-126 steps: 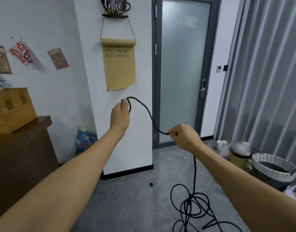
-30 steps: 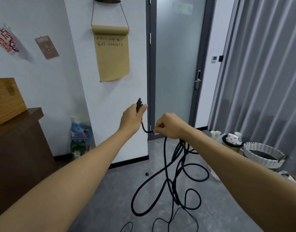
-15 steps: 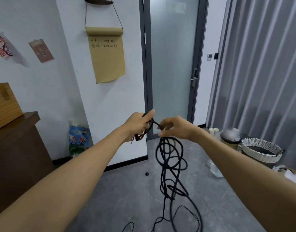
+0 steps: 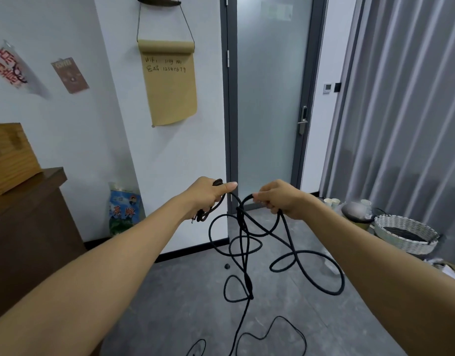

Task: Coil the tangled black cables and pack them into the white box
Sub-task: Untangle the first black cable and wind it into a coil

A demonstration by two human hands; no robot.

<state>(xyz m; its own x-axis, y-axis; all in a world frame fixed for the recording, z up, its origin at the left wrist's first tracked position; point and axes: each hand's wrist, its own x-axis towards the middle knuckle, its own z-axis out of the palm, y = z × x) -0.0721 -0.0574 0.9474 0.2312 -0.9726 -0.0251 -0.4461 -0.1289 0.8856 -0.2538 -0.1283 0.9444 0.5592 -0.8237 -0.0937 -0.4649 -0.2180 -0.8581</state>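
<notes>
I am gripping the limp, light black cable [image 4: 243, 242] in both fists, left hand [image 4: 208, 196] holding coiled turns, right hand [image 4: 280, 199] pinching beside it.

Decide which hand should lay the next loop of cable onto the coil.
Right hand: it pinches the loose black cable leading to the tangle; the left hand is already gripping the small coil.

One head-worn wide-angle view, forward and slightly down, near both outstretched forearms (no second view).
</notes>
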